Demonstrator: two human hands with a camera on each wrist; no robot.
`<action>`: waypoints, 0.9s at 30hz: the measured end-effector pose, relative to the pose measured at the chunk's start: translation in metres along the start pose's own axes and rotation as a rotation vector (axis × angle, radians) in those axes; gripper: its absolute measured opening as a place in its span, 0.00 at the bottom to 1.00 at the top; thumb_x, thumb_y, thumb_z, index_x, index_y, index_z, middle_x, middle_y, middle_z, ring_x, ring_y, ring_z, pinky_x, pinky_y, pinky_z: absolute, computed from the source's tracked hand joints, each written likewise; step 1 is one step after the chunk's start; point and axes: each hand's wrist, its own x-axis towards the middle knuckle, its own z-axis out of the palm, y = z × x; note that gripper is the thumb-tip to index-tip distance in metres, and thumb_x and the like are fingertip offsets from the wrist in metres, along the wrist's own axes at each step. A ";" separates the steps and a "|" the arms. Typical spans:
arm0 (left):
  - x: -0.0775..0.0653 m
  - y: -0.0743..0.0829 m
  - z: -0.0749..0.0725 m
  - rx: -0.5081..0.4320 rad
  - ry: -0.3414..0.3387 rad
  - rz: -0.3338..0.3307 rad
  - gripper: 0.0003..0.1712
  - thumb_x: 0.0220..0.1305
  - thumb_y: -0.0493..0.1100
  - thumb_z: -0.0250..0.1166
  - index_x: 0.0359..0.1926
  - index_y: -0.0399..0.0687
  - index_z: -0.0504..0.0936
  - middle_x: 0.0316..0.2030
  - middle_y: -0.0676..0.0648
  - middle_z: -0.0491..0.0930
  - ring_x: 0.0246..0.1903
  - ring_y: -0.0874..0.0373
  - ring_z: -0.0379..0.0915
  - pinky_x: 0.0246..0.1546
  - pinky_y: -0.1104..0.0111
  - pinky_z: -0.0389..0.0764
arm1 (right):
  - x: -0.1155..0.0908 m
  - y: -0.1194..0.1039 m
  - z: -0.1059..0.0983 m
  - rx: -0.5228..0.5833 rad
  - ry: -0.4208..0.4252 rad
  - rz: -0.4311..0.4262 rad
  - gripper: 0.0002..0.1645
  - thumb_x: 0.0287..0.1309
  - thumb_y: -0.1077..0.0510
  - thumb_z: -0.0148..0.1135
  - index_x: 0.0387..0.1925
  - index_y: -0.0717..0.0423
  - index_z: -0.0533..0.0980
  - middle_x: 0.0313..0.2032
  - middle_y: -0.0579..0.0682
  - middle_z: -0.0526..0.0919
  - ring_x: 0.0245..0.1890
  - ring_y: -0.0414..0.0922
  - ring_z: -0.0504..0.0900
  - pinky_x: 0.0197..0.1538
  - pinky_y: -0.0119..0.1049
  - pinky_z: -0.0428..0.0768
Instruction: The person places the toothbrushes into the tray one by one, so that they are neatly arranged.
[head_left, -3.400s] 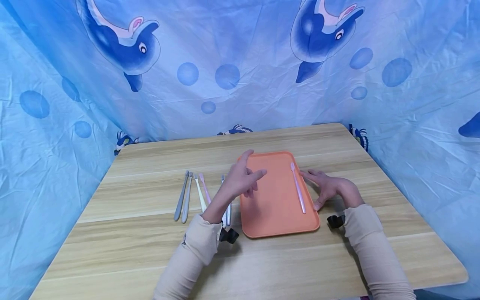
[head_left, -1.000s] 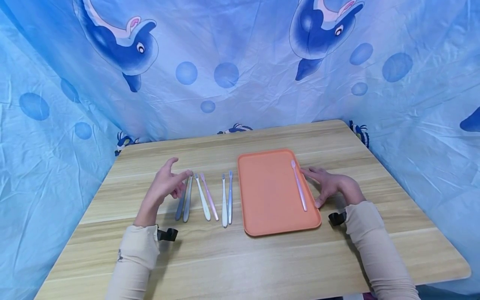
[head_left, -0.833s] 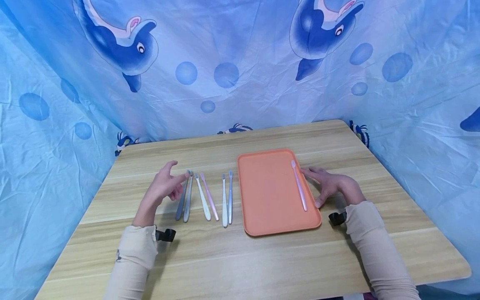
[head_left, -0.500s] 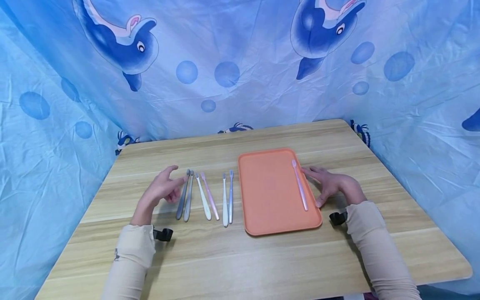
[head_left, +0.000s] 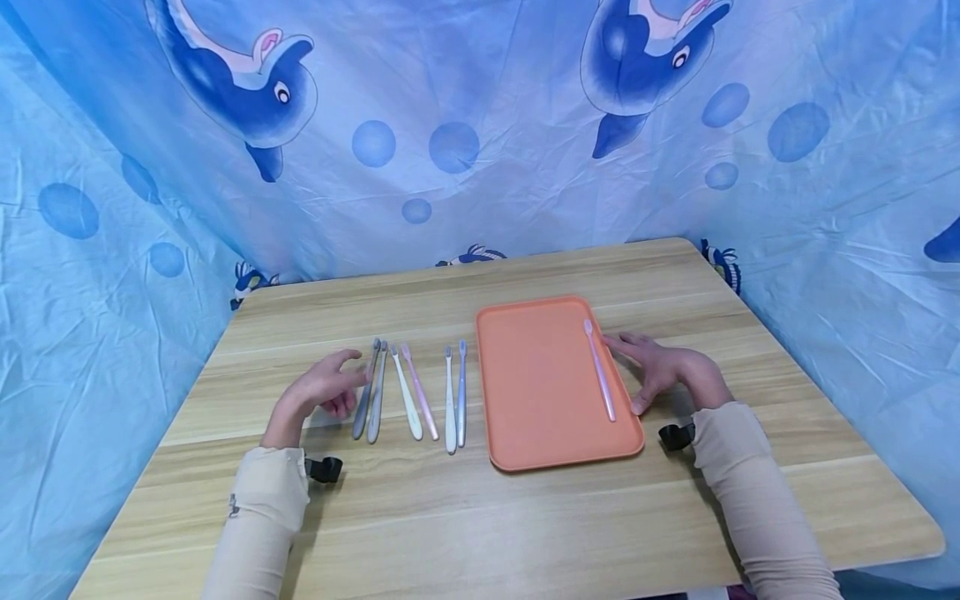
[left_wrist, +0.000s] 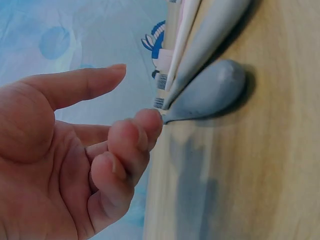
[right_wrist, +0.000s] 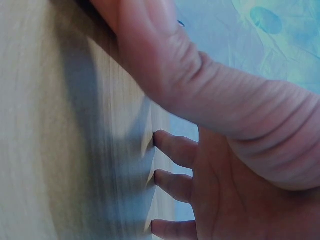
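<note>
My left hand (head_left: 322, 387) hovers at the left of a row of toothbrushes, just beside the dark grey toothbrush (head_left: 363, 408). In the left wrist view its thumb stands apart from loosely bent fingers (left_wrist: 127, 140), holding nothing; whether a fingertip touches the grey handle (left_wrist: 212, 90) I cannot tell. My right hand (head_left: 663, 371) rests at the right edge of the orange tray (head_left: 536, 383), thumb and fingers spread against its rim. A pink toothbrush (head_left: 600, 375) lies on the tray's right side. In the right wrist view the right fingertips (right_wrist: 172, 187) reach the table.
Right of the dark grey one lie a lighter grey toothbrush (head_left: 376, 408), a pale green one (head_left: 407, 396), a pink one (head_left: 420, 392), a white one (head_left: 450, 408) and a blue one (head_left: 462, 400). The wooden table (head_left: 465, 525) meets a blue dolphin curtain (head_left: 510, 200) behind.
My left hand has moved from above the tray leftward past the toothbrushes, then lower and slightly left beside the dark grey one. The right hand has stayed at the tray's edge.
</note>
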 end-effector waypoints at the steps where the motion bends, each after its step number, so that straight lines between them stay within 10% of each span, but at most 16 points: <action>1: 0.000 -0.001 0.000 0.002 -0.001 -0.004 0.45 0.75 0.48 0.54 0.78 0.35 0.40 0.18 0.48 0.79 0.14 0.60 0.73 0.17 0.68 0.80 | 0.000 0.000 0.000 0.001 0.000 -0.002 0.83 0.30 0.40 0.85 0.79 0.54 0.41 0.77 0.73 0.38 0.75 0.77 0.37 0.69 0.81 0.48; 27: 0.006 -0.011 0.006 0.066 -0.031 -0.022 0.45 0.70 0.43 0.61 0.78 0.38 0.47 0.17 0.47 0.78 0.13 0.60 0.74 0.14 0.70 0.78 | 0.000 0.000 -0.001 0.011 -0.006 0.003 0.83 0.31 0.41 0.85 0.80 0.53 0.40 0.77 0.73 0.37 0.75 0.77 0.36 0.69 0.82 0.47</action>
